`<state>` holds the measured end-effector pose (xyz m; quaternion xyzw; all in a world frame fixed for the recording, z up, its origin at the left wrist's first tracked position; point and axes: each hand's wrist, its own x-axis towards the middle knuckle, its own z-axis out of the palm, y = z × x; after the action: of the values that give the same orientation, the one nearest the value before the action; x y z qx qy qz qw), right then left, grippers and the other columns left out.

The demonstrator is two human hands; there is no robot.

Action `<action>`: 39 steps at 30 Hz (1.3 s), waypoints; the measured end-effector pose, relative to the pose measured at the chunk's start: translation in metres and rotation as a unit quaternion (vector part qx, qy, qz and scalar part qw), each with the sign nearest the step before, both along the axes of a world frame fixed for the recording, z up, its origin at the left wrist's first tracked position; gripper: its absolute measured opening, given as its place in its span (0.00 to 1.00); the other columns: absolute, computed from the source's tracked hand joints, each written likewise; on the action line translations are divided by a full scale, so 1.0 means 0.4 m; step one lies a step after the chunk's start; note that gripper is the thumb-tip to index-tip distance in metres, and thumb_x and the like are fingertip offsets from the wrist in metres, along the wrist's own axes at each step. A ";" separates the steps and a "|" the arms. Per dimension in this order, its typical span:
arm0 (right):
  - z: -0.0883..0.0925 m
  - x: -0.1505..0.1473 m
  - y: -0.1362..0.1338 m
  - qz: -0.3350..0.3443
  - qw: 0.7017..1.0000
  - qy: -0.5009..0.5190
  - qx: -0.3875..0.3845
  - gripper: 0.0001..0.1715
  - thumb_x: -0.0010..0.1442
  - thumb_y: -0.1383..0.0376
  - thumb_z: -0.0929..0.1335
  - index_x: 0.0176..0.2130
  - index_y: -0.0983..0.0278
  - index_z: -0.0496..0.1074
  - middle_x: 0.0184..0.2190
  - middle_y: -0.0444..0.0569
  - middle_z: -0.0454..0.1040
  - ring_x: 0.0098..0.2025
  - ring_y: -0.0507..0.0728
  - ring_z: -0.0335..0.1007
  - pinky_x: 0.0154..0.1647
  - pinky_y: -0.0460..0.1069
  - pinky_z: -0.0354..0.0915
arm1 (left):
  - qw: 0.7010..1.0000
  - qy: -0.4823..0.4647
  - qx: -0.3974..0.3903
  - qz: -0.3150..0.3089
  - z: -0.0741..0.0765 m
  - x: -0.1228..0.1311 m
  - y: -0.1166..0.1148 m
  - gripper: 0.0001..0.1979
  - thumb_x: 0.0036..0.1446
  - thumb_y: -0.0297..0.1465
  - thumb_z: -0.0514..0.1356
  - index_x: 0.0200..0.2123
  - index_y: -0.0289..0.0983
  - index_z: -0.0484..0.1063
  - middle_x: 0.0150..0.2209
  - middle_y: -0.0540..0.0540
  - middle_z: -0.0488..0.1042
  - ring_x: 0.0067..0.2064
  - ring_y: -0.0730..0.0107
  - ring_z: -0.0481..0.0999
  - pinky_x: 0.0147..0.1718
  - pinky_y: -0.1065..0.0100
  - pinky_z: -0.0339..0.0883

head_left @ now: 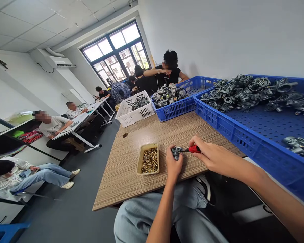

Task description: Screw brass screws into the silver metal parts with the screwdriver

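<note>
My left hand (174,164) is closed around a small grey metal carburetor (176,153) just over the table's near edge. In my right hand (205,153) is a screwdriver (194,149) with a red and black handle, its shaft pointing left. The tip meets the carburetor's right side; the exact spot it touches is too small to make out. Left of my hands, a shallow cream tray (139,165) holds many small brass jets (150,160).
On the wood-grain table (121,162), a white basket (126,118) and a blue basket (167,113) hold metal parts. A large blue crate (230,130) of carburetors borders the right side. Across from me sits a person (167,72); others sit at left.
</note>
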<state>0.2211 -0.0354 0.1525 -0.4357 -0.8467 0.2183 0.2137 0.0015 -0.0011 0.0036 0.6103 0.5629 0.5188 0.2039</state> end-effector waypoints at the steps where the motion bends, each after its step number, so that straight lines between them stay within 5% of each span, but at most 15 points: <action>1: 0.000 -0.003 0.000 -0.010 1.000 -0.007 0.002 0.05 0.76 0.63 0.59 0.51 0.56 0.61 0.45 0.50 0.81 0.47 0.63 0.81 0.38 0.50 0.61 | 1.000 0.000 -0.001 0.000 0.000 0.000 -0.001 0.20 0.62 0.30 0.64 0.57 0.39 0.69 0.55 0.40 0.77 0.56 0.57 0.76 0.60 0.55 0.68; 12: 0.017 -0.043 0.002 -0.171 0.958 -0.209 0.097 0.14 0.79 0.55 0.58 0.53 0.62 0.64 0.31 0.55 0.82 0.36 0.68 0.84 0.29 0.51 0.52 | 1.000 -0.006 -0.005 0.012 0.005 0.005 -0.002 0.21 0.61 0.30 0.64 0.57 0.40 0.69 0.53 0.40 0.78 0.54 0.57 0.77 0.58 0.56 0.69; 24: 0.002 0.014 0.011 -0.018 1.000 -0.003 0.021 0.06 0.76 0.65 0.60 0.52 0.58 0.62 0.52 0.54 0.81 0.52 0.62 0.81 0.46 0.51 0.66 | 1.000 -0.003 0.014 0.016 -0.001 0.005 -0.001 0.20 0.60 0.29 0.64 0.55 0.40 0.69 0.52 0.41 0.78 0.53 0.58 0.77 0.58 0.57 0.69; 39: 0.026 -0.020 0.010 -0.158 0.970 -0.167 0.078 0.18 0.80 0.53 0.59 0.52 0.64 0.65 0.38 0.59 0.84 0.42 0.69 0.85 0.34 0.52 0.62 | 1.000 0.001 0.005 0.005 -0.003 0.000 0.008 0.20 0.59 0.29 0.63 0.55 0.39 0.69 0.51 0.41 0.78 0.51 0.59 0.77 0.55 0.59 0.69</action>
<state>0.2130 -0.0316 0.1628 -0.5764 -0.8052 0.0388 0.1340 0.0013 0.0019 0.0023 0.6093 0.5635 0.5216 0.1980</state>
